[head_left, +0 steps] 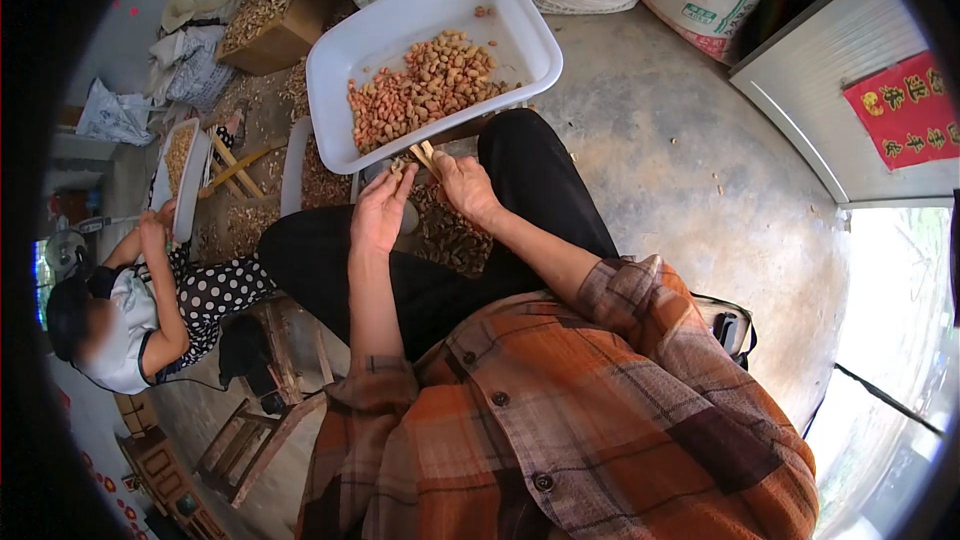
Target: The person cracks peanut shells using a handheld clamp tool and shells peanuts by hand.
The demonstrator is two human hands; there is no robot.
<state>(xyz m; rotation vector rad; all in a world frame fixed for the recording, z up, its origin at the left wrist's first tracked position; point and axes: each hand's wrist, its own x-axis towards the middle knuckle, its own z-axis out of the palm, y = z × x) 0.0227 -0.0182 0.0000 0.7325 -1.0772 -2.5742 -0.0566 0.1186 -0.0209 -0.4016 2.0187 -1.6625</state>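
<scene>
Peanut pods (455,65) and loose reddish kernels (382,112) were held together in the white tub (420,12), which was placed just ahead, seemingly so that its contents could be reached without stretching. A small pale piece (399,168), perhaps a pod, was pinched between the thumb and fingertips of the left hand (380,212), while wooden strips (428,157) were gripped in the closed right hand (466,187), their tips angled close by, apparently for control. Broken shells (452,243) were gathered low between the legs (548,168)
</scene>
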